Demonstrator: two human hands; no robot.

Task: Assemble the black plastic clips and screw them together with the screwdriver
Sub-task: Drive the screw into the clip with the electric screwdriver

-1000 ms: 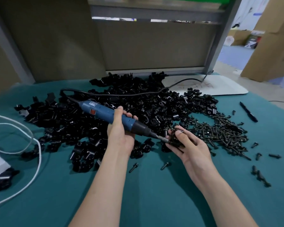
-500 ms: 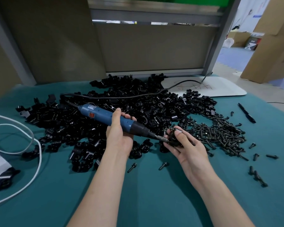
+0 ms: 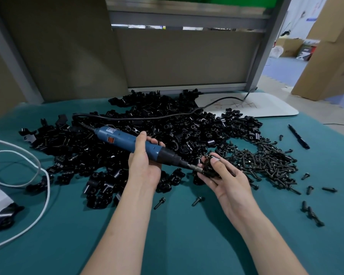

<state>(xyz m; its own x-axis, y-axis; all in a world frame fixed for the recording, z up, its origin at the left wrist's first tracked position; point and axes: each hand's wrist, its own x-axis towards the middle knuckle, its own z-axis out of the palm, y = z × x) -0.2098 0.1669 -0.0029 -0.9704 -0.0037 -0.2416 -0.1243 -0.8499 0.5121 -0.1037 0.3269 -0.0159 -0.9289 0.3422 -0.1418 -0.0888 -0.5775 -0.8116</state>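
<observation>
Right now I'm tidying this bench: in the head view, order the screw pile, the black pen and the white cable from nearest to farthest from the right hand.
1. The screw pile, just right of the right hand.
2. The black pen, farther right and back.
3. The white cable, far off at the table's left edge.

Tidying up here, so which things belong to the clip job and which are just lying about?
Job: screwdriver in left hand, clip in right hand, clip pile, screw pile.
Lying about: pen, white cord, white board.
</observation>
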